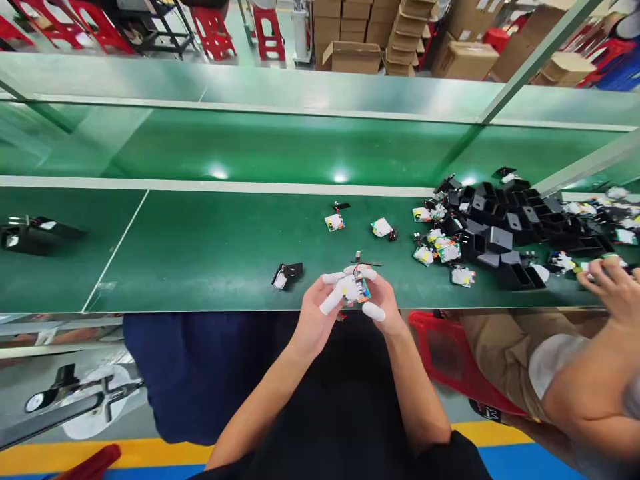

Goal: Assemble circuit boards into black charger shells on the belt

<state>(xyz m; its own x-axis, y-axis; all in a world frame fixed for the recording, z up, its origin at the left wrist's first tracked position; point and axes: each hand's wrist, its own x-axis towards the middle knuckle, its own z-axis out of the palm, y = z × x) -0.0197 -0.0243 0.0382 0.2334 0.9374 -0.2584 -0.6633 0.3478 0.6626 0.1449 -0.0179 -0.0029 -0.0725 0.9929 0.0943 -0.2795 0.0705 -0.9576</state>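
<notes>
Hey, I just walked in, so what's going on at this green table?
A person wearing white finger covers has a small circuit board in the left grip, with the right grip at its other side; whether that one clasps it is hard to tell. Two similar boards lie ahead on the green table. To the right are many black housings with more boards around them, where a co-worker's hand is busy.

Casings [499, 239] heaped right on bench [225, 250], boards [383, 227] to their left
</notes>
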